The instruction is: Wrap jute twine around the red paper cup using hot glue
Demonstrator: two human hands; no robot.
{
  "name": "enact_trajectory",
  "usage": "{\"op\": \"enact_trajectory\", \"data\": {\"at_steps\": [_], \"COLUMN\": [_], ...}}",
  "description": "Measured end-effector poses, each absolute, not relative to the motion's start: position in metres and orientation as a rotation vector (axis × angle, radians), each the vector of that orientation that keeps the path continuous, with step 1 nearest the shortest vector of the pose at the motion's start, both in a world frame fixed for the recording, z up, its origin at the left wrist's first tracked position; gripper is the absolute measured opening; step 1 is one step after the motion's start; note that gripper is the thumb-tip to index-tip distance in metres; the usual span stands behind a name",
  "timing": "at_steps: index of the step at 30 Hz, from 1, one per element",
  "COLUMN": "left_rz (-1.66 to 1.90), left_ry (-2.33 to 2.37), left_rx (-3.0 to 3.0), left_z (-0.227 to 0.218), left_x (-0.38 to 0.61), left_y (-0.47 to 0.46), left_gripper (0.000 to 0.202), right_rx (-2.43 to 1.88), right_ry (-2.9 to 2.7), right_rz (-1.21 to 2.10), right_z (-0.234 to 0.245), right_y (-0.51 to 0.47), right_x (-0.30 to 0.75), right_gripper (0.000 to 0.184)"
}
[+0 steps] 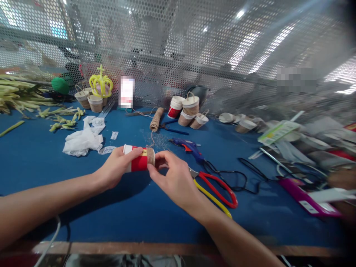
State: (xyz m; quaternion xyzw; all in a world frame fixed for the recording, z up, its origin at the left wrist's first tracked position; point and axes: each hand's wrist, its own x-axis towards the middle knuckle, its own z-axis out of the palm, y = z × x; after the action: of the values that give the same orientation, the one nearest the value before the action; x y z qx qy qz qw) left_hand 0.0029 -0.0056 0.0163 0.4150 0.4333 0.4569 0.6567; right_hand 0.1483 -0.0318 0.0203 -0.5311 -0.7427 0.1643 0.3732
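My left hand [115,168] grips a red and white paper cup [138,160] lying on its side above the blue table [41,159]. Brown jute twine [151,156] is wound round the cup's bottom end. My right hand [174,178] is closed in a pinch at that twine-wrapped end, thumb and fingers touching the twine. A strand runs from the cup up to a twine spool [156,119] lying farther back.
A blue glue gun [190,147] and red-and-yellow-handled scissors [215,191] lie right of my hands. Twine-covered cups [191,110] stand behind, more cups and a yellow crown [100,86] at back left. White plastic [82,141], green leaves [19,94], perforated metal screen [178,52], clutter at right.
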Motion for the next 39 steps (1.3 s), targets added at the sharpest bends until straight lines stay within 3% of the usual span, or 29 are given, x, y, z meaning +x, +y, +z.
{"op": "enact_trajectory", "data": {"at_steps": [23, 39], "left_rz": [1.030, 1.012], "left_ry": [0.929, 0.926], "left_rx": [1.021, 0.910], "left_z": [0.0104, 0.0141], "left_x": [0.0042, 0.0032], "left_y": [-0.0042, -0.0030], "left_gripper": [0.027, 0.025], "right_rx": [-1.389, -1.305], "right_ry": [-1.899, -1.948], "right_rz": [0.394, 0.341], "right_z": [0.0170, 0.0173], "right_y": [-0.0276, -0.0294], "right_x": [0.1496, 0.1490], "right_gripper": [0.003, 0.011]}}
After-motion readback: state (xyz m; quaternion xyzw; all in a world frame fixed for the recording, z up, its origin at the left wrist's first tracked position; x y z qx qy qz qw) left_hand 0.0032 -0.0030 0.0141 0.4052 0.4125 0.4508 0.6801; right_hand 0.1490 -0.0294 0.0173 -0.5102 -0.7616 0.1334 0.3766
